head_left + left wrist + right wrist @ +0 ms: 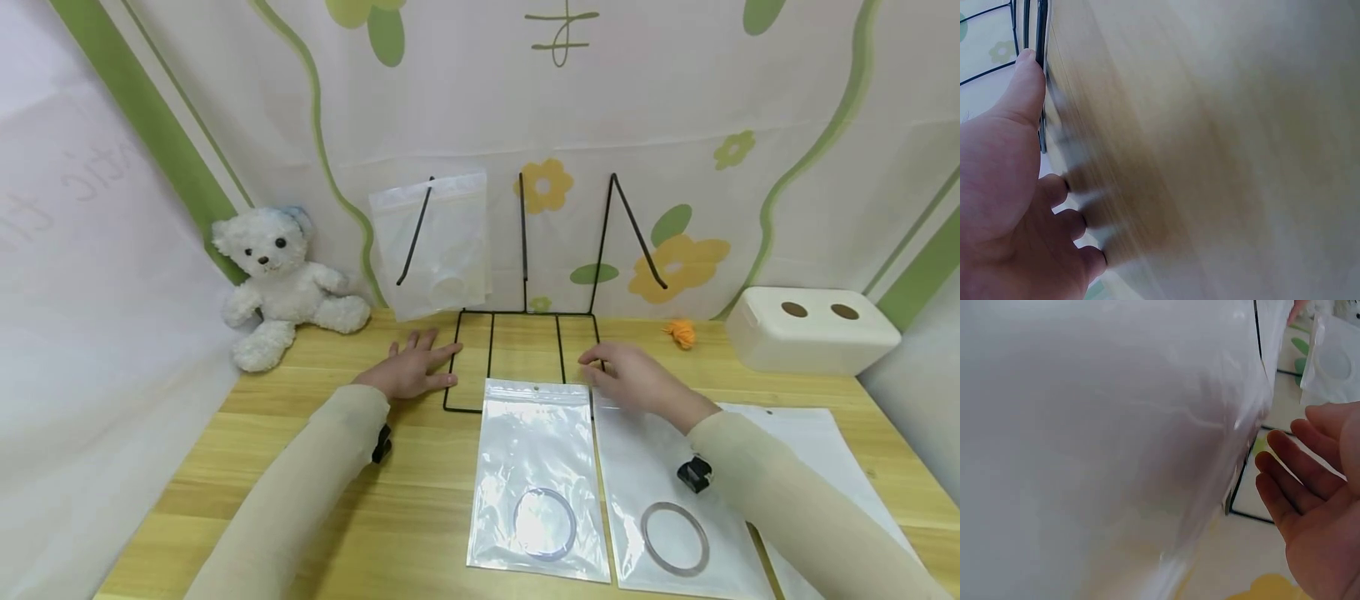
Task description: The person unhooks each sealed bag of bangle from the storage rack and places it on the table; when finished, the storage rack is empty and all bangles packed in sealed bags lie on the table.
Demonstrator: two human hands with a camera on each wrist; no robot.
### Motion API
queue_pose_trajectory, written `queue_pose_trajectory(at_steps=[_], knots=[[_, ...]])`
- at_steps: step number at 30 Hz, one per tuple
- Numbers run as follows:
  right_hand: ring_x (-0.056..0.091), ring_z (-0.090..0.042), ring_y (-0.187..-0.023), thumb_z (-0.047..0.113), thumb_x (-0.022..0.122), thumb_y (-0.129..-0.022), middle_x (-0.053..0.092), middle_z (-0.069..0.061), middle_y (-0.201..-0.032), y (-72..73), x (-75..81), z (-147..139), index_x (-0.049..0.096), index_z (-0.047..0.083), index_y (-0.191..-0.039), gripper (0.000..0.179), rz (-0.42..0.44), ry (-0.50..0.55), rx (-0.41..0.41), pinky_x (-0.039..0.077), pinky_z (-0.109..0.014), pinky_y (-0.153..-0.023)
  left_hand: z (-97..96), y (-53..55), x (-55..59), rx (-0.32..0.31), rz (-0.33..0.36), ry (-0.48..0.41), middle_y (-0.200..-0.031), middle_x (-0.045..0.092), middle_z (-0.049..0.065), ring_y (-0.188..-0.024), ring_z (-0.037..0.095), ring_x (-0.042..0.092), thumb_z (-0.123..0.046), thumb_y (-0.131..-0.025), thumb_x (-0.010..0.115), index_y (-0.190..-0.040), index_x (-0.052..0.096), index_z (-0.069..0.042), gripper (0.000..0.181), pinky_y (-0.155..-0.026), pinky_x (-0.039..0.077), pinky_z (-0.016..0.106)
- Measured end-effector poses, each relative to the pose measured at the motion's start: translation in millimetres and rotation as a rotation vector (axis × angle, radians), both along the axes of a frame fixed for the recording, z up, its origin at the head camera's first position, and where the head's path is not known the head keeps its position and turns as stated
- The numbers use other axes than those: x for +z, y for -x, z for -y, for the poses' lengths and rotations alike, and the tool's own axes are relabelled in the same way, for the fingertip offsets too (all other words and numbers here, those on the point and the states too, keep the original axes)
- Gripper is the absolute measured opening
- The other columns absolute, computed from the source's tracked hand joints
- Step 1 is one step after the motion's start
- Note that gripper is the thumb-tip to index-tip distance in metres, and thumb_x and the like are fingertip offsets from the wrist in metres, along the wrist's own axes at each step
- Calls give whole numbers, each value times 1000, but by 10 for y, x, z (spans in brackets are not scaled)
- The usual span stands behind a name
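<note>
A black wire display rack [510, 312] stands on the table, a zip-top bag [457, 233] hanging on its left prong. My left hand [411, 369] rests at the left side of the rack's base, fingers spread, thumb and forefinger at the wire. At the base's right side, my right hand [637, 379] hovers with fingers loosely bent; in the right wrist view they hold nothing. In front of the rack lies a shiny zip-top bag [536, 450] with a pale purple ring [573, 533]. A second bag [645, 467], showing a brownish ring [703, 542], lies partly under my right hand.
Another white bag [810, 450] lies at the right, partly under my right sleeve. A white teddy bear [288, 287] sits at back left. An orange tuft [682, 334] and a white box with two holes [810, 342] are at back right. A patterned cloth hangs behind.
</note>
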State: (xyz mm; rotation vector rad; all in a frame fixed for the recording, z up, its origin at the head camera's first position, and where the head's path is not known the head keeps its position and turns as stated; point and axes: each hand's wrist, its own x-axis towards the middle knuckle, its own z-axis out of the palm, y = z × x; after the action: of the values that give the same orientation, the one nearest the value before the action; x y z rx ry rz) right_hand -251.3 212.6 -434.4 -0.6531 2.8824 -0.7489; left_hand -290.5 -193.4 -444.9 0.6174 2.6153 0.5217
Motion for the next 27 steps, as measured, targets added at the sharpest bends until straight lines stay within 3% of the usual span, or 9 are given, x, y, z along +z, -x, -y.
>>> queue_pose_trajectory(at_steps=[4, 11, 16, 19, 21, 26, 27], knots=[[56, -51, -142, 28, 58, -113, 64, -25, -149, 62, 48, -107, 66, 4, -144, 39, 1, 1, -16, 45, -68, -116, -24, -9, 12, 10, 0, 23, -181, -4, 26, -165, 55, -9, -52, -111, 56, -174, 26, -26, 74, -126, -7, 81], [50, -53, -148, 35, 52, -116, 48, -28, -164, 174, 68, -270, 44, 4, -164, 58, 40, 4, -15, 42, -70, -119, -15, 3, -16, 14, -10, 39, -181, -4, 25, -165, 54, -9, -53, -111, 56, -174, 26, -27, 74, -126, -5, 81], [47, -55, -149, 36, 49, -117, 38, -30, -169, 257, 54, -329, 31, 4, -170, 64, 81, -21, -2, 39, -70, -121, -15, -8, 8, 14, -4, 29, -181, -4, 25, -165, 54, -9, -53, -111, 56, -174, 26, -28, 74, -126, -7, 80], [33, -55, -157, 38, 48, -117, 28, -30, -174, 308, 33, -352, 25, 2, -171, 68, 109, -28, 5, 29, -70, -127, -10, -19, 21, 10, 9, 9, -181, -4, 26, -165, 54, -10, -56, -110, 56, -174, 26, -28, 75, -126, -8, 80], [22, -55, -162, 41, 47, -117, 19, -30, -177, 337, 16, -362, 21, 3, -172, 72, 131, -39, 6, 21, -70, -129, 33, 34, -72, 1, 1, -17, -180, -4, 27, -164, 57, -11, -63, -108, 55, -173, 27, -31, 78, -125, -9, 81], [1, -60, -163, 46, 46, -116, 5, -31, -179, 411, -30, -392, 18, 8, -174, 75, 195, -64, 5, 7, -77, -128, 33, 31, -70, 0, -4, -14, -180, -4, 27, -164, 57, -11, -64, -107, 54, -173, 27, -31, 78, -125, -9, 81], [0, -62, -162, 46, 46, -116, 4, -32, -178, 422, -37, -400, 18, 8, -174, 75, 202, -70, 10, 6, -79, -126, 11, 3, -23, 4, 2, -1, -181, -4, 26, -165, 55, -11, -61, -109, 54, -174, 26, -30, 77, -125, -9, 80]])
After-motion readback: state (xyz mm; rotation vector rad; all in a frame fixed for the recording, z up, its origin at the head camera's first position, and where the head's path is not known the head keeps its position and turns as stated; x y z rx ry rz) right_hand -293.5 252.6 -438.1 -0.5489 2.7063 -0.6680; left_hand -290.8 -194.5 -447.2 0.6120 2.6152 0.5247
